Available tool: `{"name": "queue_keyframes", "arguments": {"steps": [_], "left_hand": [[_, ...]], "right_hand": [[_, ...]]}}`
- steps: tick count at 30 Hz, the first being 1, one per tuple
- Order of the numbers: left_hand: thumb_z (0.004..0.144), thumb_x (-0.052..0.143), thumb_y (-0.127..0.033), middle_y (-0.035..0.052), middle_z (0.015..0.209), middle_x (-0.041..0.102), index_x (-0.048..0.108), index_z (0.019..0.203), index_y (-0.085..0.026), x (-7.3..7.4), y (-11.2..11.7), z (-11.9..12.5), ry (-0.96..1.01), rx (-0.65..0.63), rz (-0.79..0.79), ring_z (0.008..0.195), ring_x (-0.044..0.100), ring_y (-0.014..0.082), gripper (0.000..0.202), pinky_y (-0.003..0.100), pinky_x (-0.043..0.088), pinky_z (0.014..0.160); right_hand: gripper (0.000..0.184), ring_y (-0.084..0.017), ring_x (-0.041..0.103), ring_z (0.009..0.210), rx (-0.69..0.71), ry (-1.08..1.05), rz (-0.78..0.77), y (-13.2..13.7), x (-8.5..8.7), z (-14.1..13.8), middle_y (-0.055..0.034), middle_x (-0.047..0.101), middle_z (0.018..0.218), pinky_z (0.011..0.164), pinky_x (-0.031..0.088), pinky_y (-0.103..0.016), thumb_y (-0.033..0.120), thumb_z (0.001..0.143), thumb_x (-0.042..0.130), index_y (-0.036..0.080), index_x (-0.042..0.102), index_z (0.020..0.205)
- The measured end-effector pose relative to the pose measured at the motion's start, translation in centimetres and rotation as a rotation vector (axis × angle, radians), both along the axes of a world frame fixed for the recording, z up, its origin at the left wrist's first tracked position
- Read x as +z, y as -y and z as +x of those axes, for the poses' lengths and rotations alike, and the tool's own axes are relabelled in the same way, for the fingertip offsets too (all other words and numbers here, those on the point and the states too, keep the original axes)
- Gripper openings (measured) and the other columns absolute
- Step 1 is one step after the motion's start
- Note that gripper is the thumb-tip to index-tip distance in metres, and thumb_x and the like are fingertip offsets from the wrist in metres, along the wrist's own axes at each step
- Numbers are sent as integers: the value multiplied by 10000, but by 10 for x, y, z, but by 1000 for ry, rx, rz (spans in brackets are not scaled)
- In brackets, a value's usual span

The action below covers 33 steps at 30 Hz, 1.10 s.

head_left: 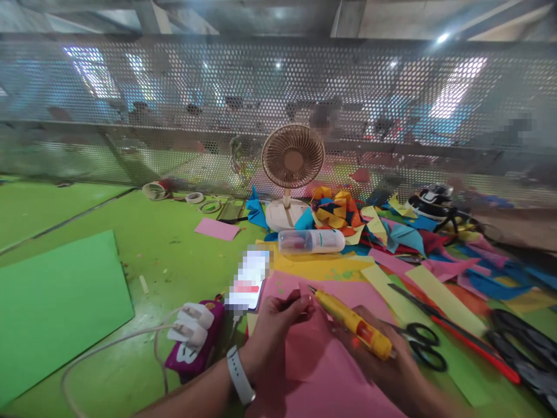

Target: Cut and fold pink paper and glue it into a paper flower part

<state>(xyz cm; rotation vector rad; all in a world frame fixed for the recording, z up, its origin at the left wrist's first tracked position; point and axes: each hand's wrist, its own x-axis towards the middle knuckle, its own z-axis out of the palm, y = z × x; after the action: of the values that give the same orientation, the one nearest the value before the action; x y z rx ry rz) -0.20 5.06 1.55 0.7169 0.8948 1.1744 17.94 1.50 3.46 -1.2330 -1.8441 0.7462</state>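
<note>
My left hand (281, 319), with a pale band at its wrist, is closed in a pinch over the pink paper sheets (308, 366). What sits between its fingertips, if anything, is too small to make out. In my right hand (374, 342) is a yellow pen-shaped tool (350, 319) with an orange section and a thin dark tip. That tip points up and left, just beyond my left fingertips. A lit phone (250, 278) lies left of the paper, and small black-handled scissors (422, 345) lie partly behind my right hand.
A purple power strip (204, 337) with white plugs and cables stands at left, near a green sheet (65, 313). A fan (293, 159), a clear bottle (311, 241) and folded coloured papers (335, 212) are ahead. Red-and-black scissors (474, 345) lie right. A perforated screen (195, 128) closes the back.
</note>
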Motion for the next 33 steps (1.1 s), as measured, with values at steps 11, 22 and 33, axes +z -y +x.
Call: {"name": "queue_keyframes", "arguments": {"steps": [11, 22, 33], "left_hand": [[562, 834, -349, 61, 745, 718, 733, 763, -133, 7, 2, 3, -47, 7, -41, 670, 646, 163, 312, 291, 516, 706], [601, 817, -325, 68, 776, 726, 736, 807, -131, 3, 2, 2, -48, -16, -14, 686, 654, 170, 294, 299, 520, 722], [606, 813, -336, 68, 759, 720, 732, 803, -126, 2, 3, 3, -75, -14, 8, 682, 647, 170, 299, 289, 518, 711]], "right_hand": [[176, -114, 519, 556, 78, 54, -77, -2, 3, 12, 21, 523, 663, 480, 403, -192, 367, 886, 490, 217, 493, 794], [160, -123, 533, 601, 68, 81, -75, -1, -6, 15, 10, 564, 723, 560, 422, -200, 369, 885, 499, 216, 515, 843], [211, -118, 519, 560, 52, 98, -47, -1, -4, 14, 8, 565, 680, 519, 417, -195, 408, 891, 483, 212, 517, 820]]}}
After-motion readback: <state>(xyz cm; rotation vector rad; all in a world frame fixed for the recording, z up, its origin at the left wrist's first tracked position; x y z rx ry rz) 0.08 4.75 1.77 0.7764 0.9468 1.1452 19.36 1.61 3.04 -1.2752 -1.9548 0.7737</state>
